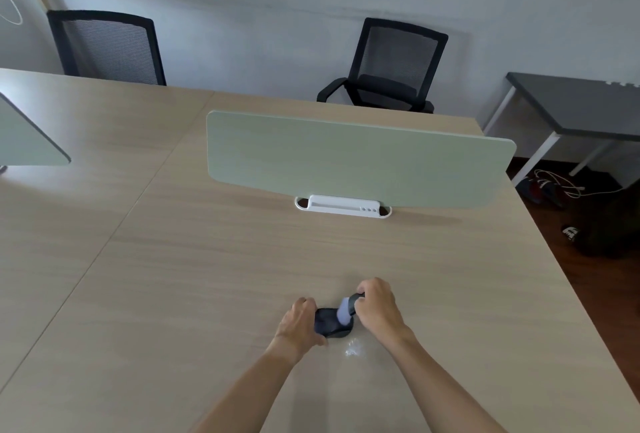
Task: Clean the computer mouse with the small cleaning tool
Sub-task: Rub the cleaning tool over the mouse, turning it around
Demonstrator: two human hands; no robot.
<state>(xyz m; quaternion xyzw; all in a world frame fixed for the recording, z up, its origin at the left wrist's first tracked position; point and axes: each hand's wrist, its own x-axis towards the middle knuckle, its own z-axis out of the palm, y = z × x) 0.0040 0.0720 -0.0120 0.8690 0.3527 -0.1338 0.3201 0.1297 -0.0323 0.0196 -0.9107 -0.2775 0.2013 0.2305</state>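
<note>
A dark computer mouse point(329, 323) lies on the light wooden desk point(207, 277), near its front. My left hand point(299, 323) grips the mouse from the left side and holds it against the desk. My right hand point(377, 308) is closed on a small cleaning tool point(347, 309) with a dark handle and a pale brush head. The brush head rests on the top right of the mouse. A small patch of white dust point(353, 349) sits on the desk just in front of the mouse.
A pale green divider panel point(356, 159) stands across the desk on a white base point(343, 206). A second panel point(24, 138) is at the far left. Two black mesh chairs point(388, 65) stand behind. A dark side table point(581, 103), shoes and cables are to the right.
</note>
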